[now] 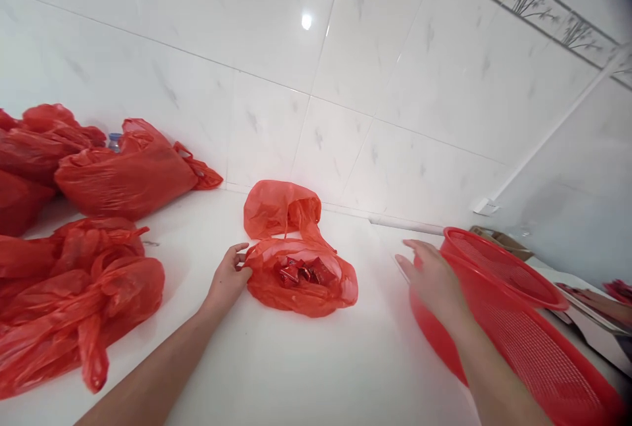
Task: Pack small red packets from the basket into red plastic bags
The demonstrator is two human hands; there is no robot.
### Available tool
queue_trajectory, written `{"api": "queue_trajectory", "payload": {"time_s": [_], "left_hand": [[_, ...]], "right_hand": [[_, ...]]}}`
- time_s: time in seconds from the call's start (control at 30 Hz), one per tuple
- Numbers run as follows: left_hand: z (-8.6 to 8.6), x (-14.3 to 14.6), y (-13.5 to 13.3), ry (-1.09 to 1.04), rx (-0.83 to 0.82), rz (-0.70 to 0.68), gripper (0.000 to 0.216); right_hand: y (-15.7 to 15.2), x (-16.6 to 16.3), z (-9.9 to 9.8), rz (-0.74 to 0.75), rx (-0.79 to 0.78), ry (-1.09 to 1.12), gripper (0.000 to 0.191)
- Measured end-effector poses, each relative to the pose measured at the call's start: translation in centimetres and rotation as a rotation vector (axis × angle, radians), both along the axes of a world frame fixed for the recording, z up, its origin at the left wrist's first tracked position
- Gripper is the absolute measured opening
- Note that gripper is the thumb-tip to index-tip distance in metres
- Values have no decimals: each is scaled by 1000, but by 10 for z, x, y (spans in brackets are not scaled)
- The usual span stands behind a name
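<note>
A thin red plastic bag (301, 304) lies on the white table with its mouth facing up. Several shiny red foil-wrapped pieces (306, 272) show inside it. My left hand (233, 273) grips the bag's left edge, thumb and fingers curled at the plastic. Out to the right, my right hand (434, 281) is apart from the bag, fingers spread and nothing visible between them. It is slightly blurred and hovers beside the left rim of a red plastic basket (538, 340). Behind the opened bag, another puffed part of red plastic (269, 209) stands near the wall; whether it belongs to the same bag, I cannot tell.
Several filled red bags (128, 176) stand at the left, and knotted ones (113, 288) lie nearer. A blue-capped bottle (114, 141) peeks out between them. A round red sieve (503, 265) rests on the basket. The tiled wall (266, 130) bounds the table's back.
</note>
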State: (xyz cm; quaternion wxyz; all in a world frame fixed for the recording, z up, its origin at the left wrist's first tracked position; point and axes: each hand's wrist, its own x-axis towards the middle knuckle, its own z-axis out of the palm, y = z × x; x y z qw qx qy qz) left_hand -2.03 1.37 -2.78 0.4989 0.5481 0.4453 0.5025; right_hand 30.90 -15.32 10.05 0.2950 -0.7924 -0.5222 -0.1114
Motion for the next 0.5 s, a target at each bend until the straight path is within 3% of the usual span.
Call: {"api": "queue_trajectory", "payload": {"time_s": [0.07,0.13,0.23,0.37,0.5], "left_hand": [[1,1,0,-4,-13,0,59],[2,0,0,-2,-14,2,59],[2,0,-1,14,3,2,58],[3,-2,-2,41,12,-4,57],[1,-2,-1,45,0,-9,58]], "right_hand": [[-28,25,7,-149,-135,18,55],[-56,37,2,-177,-312,101,55],[-86,37,-24,-106,-537,196,32],[-101,20,-58,-137,-700,26,23],[-101,14,-66,-166,-744,-90,26]]}}
